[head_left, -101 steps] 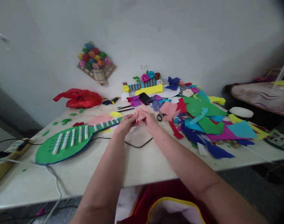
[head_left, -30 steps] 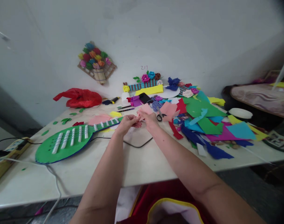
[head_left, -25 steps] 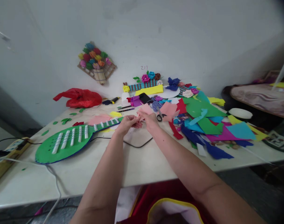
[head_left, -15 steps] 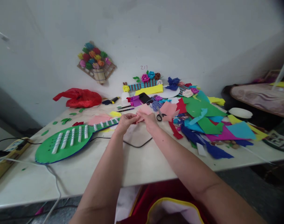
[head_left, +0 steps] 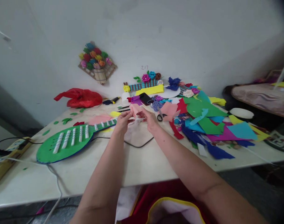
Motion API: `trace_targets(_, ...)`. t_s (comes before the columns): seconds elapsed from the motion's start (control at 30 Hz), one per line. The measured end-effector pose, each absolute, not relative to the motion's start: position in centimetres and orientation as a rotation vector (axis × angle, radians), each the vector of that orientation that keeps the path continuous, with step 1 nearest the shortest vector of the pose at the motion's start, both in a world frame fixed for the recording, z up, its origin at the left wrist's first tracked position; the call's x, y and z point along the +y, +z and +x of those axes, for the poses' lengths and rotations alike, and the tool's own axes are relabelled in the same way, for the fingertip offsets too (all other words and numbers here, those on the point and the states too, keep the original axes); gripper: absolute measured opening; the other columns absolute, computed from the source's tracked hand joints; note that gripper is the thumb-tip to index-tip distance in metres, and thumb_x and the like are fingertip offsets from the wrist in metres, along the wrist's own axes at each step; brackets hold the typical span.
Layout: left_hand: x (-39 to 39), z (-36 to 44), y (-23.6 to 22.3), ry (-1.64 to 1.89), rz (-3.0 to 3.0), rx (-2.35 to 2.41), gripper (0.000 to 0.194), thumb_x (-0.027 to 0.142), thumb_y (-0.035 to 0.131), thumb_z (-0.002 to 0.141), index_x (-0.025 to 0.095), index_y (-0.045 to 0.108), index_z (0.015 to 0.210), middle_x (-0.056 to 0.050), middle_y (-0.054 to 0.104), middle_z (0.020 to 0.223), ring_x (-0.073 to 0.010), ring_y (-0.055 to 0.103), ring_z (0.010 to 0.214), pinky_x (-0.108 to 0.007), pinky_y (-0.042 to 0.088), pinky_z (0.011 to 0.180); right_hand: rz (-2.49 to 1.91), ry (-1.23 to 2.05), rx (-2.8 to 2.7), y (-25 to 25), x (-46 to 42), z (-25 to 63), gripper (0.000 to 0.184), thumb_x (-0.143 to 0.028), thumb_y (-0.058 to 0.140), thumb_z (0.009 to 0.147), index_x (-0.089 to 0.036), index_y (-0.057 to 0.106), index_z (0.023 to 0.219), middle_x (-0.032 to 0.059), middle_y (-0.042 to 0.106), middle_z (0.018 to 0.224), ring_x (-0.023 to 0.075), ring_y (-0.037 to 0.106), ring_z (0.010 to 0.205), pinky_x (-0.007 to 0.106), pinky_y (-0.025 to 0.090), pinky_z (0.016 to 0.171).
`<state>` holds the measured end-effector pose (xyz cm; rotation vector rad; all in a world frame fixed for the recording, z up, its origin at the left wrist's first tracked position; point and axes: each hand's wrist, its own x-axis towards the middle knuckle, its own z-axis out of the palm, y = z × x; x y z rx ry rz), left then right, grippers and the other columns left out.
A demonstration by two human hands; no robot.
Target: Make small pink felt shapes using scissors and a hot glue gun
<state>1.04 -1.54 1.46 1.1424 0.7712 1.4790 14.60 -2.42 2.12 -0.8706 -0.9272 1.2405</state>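
white table [head_left: 146, 165] below, our left hand [head_left: 123, 121] pinches the pink paper [head_left: 135, 109] above it while our right hand [head_left: 149, 119] has just loosened, fingers half-open, contact unclear, apparently leaving the left supporting it.

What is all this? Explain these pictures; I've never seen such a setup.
There is no machine, just a person working bare-handed; every picture comes from one camera worn on the head, looking forward and down. The left hand pinches pink paper; the right hand is at its edge, its grip unclear. On the table lie a green guitar shape to the left, scissors near the right hand, paper scraps to the right, and a red bag farther back.
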Motion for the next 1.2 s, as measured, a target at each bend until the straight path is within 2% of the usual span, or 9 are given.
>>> trace_targets(0.17, -1.4, 1.2, 1.5, 1.580, 1.047, 0.789, 0.026, 0.035, 0.077, 0.056, 0.018, 0.067, 0.072, 0.000, 0.062, 0.071, -0.0096, 0.056, 0.065, -0.019, 0.041, 0.055, -0.854, 1.245, -1.100, 1.9, -2.9, 14.2, 0.034, -0.048, 0.063, 0.067, -0.016, 0.069, 0.076, 0.0056, 0.070, 0.078, 0.0123, 0.058, 0.066, 0.024, 0.035, 0.055)
trace_targets(0.3, -1.4, 1.6, 1.5, 1.580, 0.993, 0.758, 0.027, 0.033, 0.078, 0.053, 0.018, 0.066, 0.072, 0.000, 0.061, 0.070, -0.0094, 0.055, 0.064, -0.020, 0.041, 0.056, -0.837, 1.248, -1.115, 1.8, -3.0, 13.6, 0.025, -0.035, 0.073, 0.055, -0.016, 0.067, 0.069, 0.0008, 0.067, 0.067, 0.0099, 0.055, 0.060, 0.024, 0.036, 0.058)
trace_targets(0.37, -1.5, 1.8, 1.5, 1.566, 0.984, 0.746, 0.027, 0.033, 0.078, 0.053, 0.018, 0.066, 0.072, 0.001, 0.061, 0.070, -0.0093, 0.054, 0.063, -0.021, 0.042, 0.058, -0.845, 1.239, -1.084, 1.8, -3.1, 13.4, 0.021, -0.030, 0.073, 0.053, -0.016, 0.066, 0.067, -0.0014, 0.065, 0.061, 0.0088, 0.053, 0.056, 0.024, 0.037, 0.058)
trace_targets(0.53, -1.5, 1.8, 1.4, 1.544, 1.012, 0.758, 0.027, 0.033, 0.077, 0.052, 0.018, 0.064, 0.071, 0.000, 0.061, 0.071, -0.0112, 0.056, 0.067, -0.023, 0.043, 0.061, -0.885, 1.169, -1.082, 1.7, -3.0, 13.4, 0.013, -0.028, 0.069, 0.059, -0.016, 0.065, 0.061, -0.0004, 0.064, 0.057, 0.0089, 0.052, 0.053, 0.024, 0.038, 0.056)
trace_targets(0.8, -0.8, 1.1, 1.0, 1.620, 0.977, 0.831, 0.028, 0.037, 0.075, 0.052, 0.017, 0.061, 0.065, 0.001, 0.057, 0.064, -0.0101, 0.053, 0.062, -0.022, 0.042, 0.056, -0.894, 1.175, -1.204, 1.4, -2.9, 13.6, 0.018, -0.032, 0.071, 0.057, -0.016, 0.064, 0.054, 0.0014, 0.065, 0.055, 0.0089, 0.050, 0.049, 0.023, 0.036, 0.053)
trace_targets(0.87, -0.8, 1.1, 0.9, 1.626, 0.979, 0.845, 0.029, 0.037, 0.076, 0.052, 0.016, 0.060, 0.062, 0.002, 0.056, 0.062, -0.0090, 0.052, 0.059, -0.021, 0.041, 0.055, -0.895, 1.192, -1.226, 1.4, -2.9, 13.7, 0.020, -0.034, 0.071, 0.057, -0.016, 0.064, 0.055, 0.0018, 0.065, 0.055, 0.0088, 0.051, 0.049, 0.022, 0.035, 0.051)
trace_targets(1.03, -1.0, 1.3, 1.2, 1.668, 0.904, 0.881, 0.032, 0.037, 0.078, 0.048, 0.015, 0.059, 0.062, 0.002, 0.055, 0.060, -0.0081, 0.052, 0.057, -0.020, 0.040, 0.053, -0.862, 1.319, -1.141, 1.2, -2.7, 13.9, 0.027, -0.040, 0.059, 0.069, -0.014, 0.068, 0.068, 0.0061, 0.069, 0.062, 0.0102, 0.055, 0.051, 0.021, 0.032, 0.047)
trace_targets(1.2, -1.2, 1.4, 1.5, 1.668, 0.881, 0.942, 0.036, 0.039, 0.079, 0.045, 0.015, 0.058, 0.062, 0.002, 0.055, 0.059, -0.0079, 0.052, 0.055, -0.019, 0.040, 0.052, -0.893, 1.300, -1.183, 1.0, -2.5, 13.9, 0.019, -0.032, 0.062, 0.064, -0.014, 0.068, 0.067, 0.0053, 0.070, 0.064, 0.0105, 0.055, 0.051, 0.021, 0.031, 0.046)
